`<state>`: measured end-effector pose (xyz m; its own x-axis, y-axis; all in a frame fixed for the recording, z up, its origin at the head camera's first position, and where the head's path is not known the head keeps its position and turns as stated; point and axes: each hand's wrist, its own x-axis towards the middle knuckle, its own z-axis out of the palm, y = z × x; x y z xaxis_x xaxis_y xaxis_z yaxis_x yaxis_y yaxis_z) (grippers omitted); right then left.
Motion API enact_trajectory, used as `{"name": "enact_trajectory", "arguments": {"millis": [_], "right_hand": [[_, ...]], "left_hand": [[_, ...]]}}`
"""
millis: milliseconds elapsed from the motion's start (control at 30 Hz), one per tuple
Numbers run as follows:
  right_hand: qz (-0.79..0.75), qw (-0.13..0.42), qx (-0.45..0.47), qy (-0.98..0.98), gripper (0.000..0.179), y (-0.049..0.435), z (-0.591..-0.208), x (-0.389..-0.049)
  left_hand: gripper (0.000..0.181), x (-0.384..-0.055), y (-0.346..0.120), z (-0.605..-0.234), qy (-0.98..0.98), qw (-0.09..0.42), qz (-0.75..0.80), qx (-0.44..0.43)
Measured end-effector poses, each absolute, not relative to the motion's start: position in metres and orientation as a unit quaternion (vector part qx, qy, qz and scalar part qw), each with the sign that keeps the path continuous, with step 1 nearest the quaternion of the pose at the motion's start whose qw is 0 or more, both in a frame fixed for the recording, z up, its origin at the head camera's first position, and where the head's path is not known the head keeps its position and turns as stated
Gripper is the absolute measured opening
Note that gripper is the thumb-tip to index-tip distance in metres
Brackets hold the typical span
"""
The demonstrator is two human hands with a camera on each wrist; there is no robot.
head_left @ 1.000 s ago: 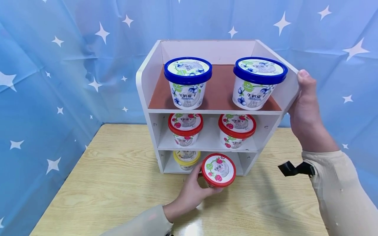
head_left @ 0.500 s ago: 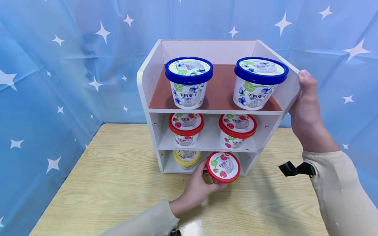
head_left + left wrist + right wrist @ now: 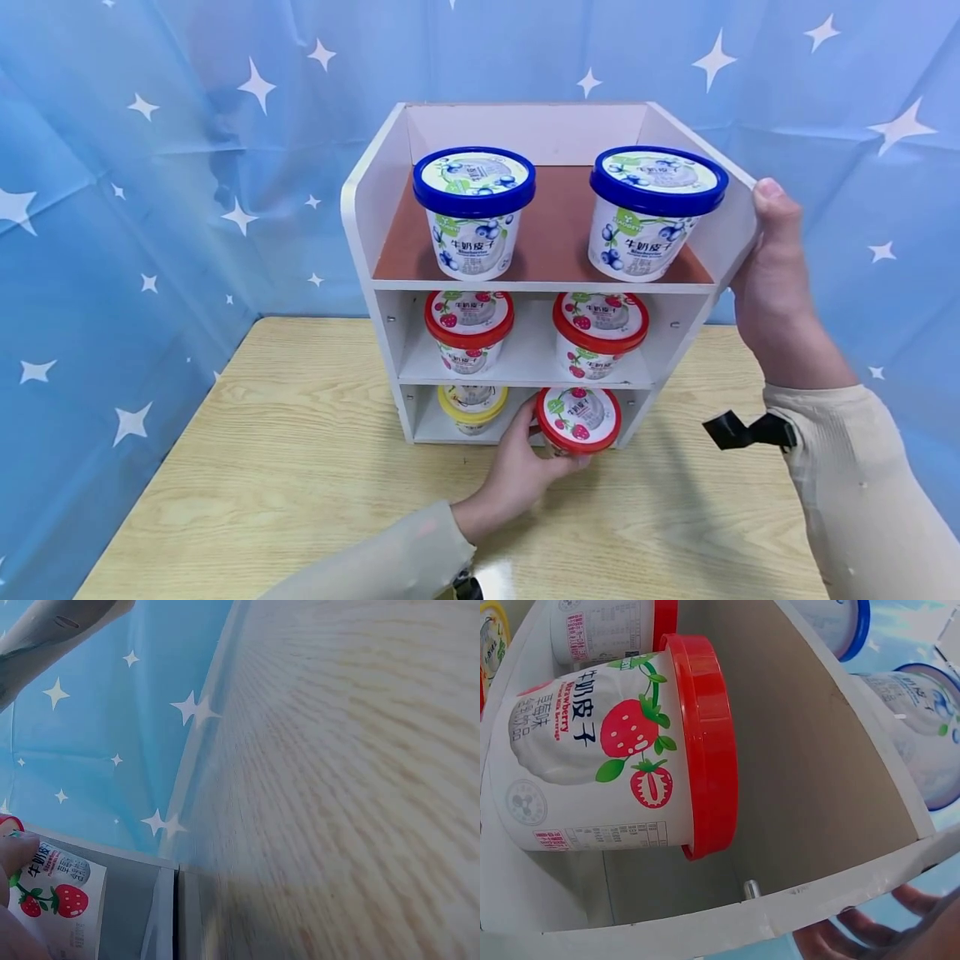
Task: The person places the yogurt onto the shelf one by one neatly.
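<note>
My left hand (image 3: 521, 462) grips a strawberry tub (image 3: 579, 421) with a red lid, at the front of the bottom compartment's right side. In the left wrist view, the tub (image 3: 64, 900) shows its strawberry print beside a fingertip. To its left, inside that compartment, stands a yellow-lidded tub (image 3: 472, 408). My right hand (image 3: 780, 283) holds the right side panel of a white three-level shelf (image 3: 367, 192), its fingers partly hidden behind the panel. The right wrist view shows those fingers (image 3: 855, 930) curled outside the panel, near another strawberry tub (image 3: 607, 742).
Two blue-lidded blueberry tubs (image 3: 474, 212) stand on the brown top level. The middle level holds two red-lidded strawberry tubs (image 3: 468, 329). The shelf sits on a wooden table (image 3: 300, 433), before a blue star-patterned curtain (image 3: 187, 125). A black strap (image 3: 750, 431) sticks out from my right sleeve.
My left hand has carried the red-lidded tub to the right and slightly back, toward the bottom compartment. My right hand stays on the panel.
</note>
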<state>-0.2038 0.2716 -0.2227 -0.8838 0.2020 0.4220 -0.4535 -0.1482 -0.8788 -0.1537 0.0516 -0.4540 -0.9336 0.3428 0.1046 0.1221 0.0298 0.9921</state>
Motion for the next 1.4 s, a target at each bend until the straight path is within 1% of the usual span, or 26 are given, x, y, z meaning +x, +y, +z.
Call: {"name": "enact_trajectory", "arguments": {"millis": [267, 500, 800, 1100, 1400], "right_hand": [[0.745, 0.224, 0.099, -0.621, 0.031, 0.27, -0.222, -0.203], [0.734, 0.226, 0.103, -0.633, 0.034, 0.269, -0.223, -0.201], [0.742, 0.223, 0.097, -0.624, 0.035, 0.272, -0.225, -0.201], [0.737, 0.23, 0.1, -0.627, 0.035, 0.273, -0.225, -0.2], [0.73, 0.238, 0.114, -0.631, 0.033, 0.271, -0.224, -0.203]], "left_hand": [[0.089, -0.16, 0.058, -0.46, 0.711, 0.066, 0.68, 0.164], [0.083, -0.168, 0.064, -0.464, 0.708, 0.052, 0.681, 0.177], [0.081, -0.175, 0.067, -0.468, 0.727, 0.048, 0.664, 0.17], [0.075, -0.182, 0.076, -0.472, 0.723, 0.068, 0.67, 0.152], [0.076, -0.19, 0.076, -0.475, 0.74, 0.072, 0.654, 0.141]]}}
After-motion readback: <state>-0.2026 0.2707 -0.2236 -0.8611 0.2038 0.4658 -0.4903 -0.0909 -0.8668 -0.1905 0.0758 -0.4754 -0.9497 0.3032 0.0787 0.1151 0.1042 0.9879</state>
